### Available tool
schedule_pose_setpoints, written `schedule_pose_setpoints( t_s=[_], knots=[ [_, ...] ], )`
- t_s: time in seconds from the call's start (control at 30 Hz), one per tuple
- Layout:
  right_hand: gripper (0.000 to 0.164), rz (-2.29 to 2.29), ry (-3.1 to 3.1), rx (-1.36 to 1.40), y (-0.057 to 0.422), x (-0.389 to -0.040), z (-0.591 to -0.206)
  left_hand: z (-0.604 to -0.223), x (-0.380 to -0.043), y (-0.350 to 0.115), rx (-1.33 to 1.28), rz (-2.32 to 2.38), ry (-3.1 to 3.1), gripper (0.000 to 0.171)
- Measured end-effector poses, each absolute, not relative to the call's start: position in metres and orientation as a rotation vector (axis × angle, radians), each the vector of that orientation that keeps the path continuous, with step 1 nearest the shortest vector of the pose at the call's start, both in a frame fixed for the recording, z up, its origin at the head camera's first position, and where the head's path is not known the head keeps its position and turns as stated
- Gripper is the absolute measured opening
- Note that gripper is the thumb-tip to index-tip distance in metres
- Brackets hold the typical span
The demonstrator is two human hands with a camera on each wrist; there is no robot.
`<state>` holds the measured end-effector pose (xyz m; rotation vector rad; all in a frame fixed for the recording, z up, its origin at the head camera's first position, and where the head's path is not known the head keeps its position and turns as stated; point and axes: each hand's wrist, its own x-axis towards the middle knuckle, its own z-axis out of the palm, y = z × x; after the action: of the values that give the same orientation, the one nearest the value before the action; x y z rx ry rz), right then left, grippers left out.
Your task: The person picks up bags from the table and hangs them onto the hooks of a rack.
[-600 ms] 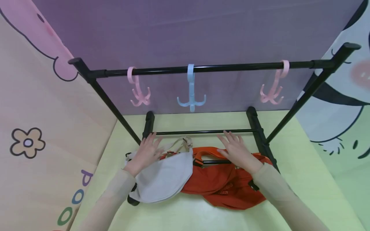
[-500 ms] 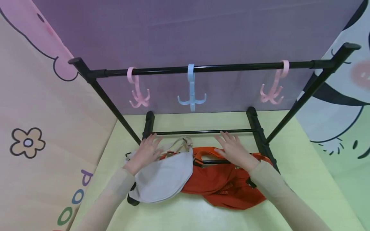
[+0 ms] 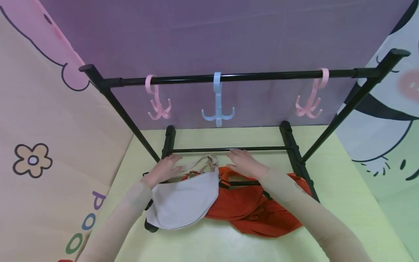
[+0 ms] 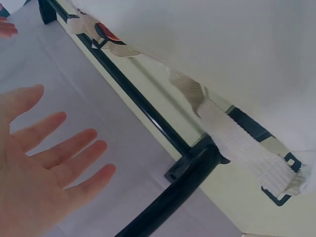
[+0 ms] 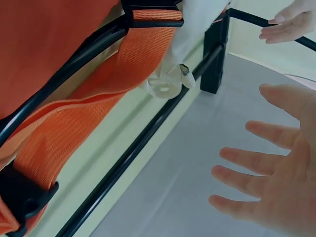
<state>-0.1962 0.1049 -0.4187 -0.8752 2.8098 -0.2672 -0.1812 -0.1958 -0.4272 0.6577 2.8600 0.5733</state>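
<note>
A white waist bag (image 3: 183, 202) lies over the lower bars of a black rack, left of an orange-red waist bag (image 3: 242, 203). My left hand (image 3: 163, 170) hovers over the white bag's upper left, and in the left wrist view its fingers (image 4: 74, 143) are spread with nothing in them. Above the orange strap (image 3: 240, 174) is my right hand (image 3: 247, 163), its fingers stretched out toward the middle. The right wrist view shows that palm bare, beside the orange webbing (image 5: 133, 64) and a black buckle (image 5: 27, 195). My right forearm covers part of the orange-red bag.
The rack's top bar (image 3: 262, 76) carries two pink hooks, one left (image 3: 159, 103) and one right (image 3: 311, 100), with a blue hook (image 3: 218, 105) between them. Slanted posts (image 3: 347, 105) rise on both sides. A purple backdrop (image 3: 209, 36) stands behind the pale tabletop (image 3: 212, 247).
My right hand has moved left, toward the middle of the rack. My left hand has turned slightly, staying near its place. Both bags lie as before.
</note>
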Motion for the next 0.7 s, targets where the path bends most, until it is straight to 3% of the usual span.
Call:
schedule_pose_setpoints(
  t_s=[0.17,0.6,0.7],
  knots=[
    [0.048,-0.288,2.741,-0.852,0.089,-0.207,-0.427,-0.435,-0.188,-0.198,0.588,0.538,2.814,0.043],
    [0.028,-0.292,2.731,-0.951,0.052,-0.222,-0.446,-0.447,-0.193,-0.197,0.478,0.440,2.691,0.043],
    [0.033,-0.223,2.743,-0.919,0.042,-0.225,-0.449,-0.452,-0.195,-0.196,0.471,0.414,2.689,0.042]
  ],
)
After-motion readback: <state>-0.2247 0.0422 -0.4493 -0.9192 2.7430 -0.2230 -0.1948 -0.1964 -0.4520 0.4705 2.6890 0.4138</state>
